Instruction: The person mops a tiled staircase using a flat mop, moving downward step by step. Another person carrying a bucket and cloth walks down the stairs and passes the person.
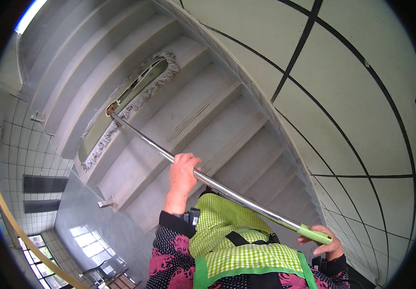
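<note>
A flat dust mop with a long green-backed head [97, 139] and a grey string fringe lies along a stair tread. Its metal handle [244, 201] slants from the swivel joint down to the lower right. My left hand [184, 169] is wrapped around the handle partway along, in front of my green checked apron [251, 258]. At the handle's end, my right hand [325, 242] holds the light green plastic grip [314, 234], with the thumb over it and the fingers partly hidden beneath.
Pale stone stairs [135, 180] rise ahead and drop behind me. A panelled wall [338, 119] with dark joints borders the right. Metal brackets [107, 203] stand at the left tread ends. A curved rail [16, 227] crosses the lower left, with a chair [103, 272] on the floor below.
</note>
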A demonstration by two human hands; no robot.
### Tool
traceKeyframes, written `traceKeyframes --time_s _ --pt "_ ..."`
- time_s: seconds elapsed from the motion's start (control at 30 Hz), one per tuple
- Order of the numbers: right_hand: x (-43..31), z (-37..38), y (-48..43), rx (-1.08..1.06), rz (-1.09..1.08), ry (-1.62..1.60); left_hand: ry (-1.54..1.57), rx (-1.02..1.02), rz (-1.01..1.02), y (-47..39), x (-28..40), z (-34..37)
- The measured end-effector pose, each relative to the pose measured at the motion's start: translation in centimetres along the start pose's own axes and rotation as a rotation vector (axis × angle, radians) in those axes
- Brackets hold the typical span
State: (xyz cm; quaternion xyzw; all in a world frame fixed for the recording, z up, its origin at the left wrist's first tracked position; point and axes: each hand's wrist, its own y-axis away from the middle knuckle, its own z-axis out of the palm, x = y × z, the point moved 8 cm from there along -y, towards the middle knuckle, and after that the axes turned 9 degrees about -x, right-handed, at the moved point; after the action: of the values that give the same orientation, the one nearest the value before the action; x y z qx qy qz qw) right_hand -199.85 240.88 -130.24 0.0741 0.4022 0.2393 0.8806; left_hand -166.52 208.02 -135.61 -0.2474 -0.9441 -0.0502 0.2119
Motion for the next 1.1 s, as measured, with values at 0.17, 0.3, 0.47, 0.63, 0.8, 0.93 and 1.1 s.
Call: traceKeyframes --time_s 0.17,0.3,0.47,0.63,0.8,0.93,1.1 --pt "0.9 2.1 2.1 0.296 0.028 -0.256 -0.020 -0.050 0.011 0.5 0.8 -1.9" --pt "-0.5 5.3 4.0 0.472 0.006 -0.456 -0.001 -0.152 0.103 0.9 0.9 -4.5" --pt "-2.6 9.4 5.8 0.547 -0.061 -0.401 0.182 -0.270 0.111 -0.4 -1.9 -7.9" --pt "-3.6 12.8 6.6 0.703 -0.138 -0.301 0.137 -0.326 0.090 -2.0 -4.5 -9.5" --pt "-5.8 15.1 5.1 0.765 -0.096 -0.216 0.177 -0.318 0.068 -2.3 -5.0 -10.4" --pt "-7.6 15.5 4.2 0.792 -0.134 -0.162 0.201 -0.296 0.081 -2.7 -5.1 -10.9" --pt "-8.8 14.7 3.7 0.792 -0.169 -0.066 0.215 -0.298 0.076 -3.2 -5.0 -10.9"
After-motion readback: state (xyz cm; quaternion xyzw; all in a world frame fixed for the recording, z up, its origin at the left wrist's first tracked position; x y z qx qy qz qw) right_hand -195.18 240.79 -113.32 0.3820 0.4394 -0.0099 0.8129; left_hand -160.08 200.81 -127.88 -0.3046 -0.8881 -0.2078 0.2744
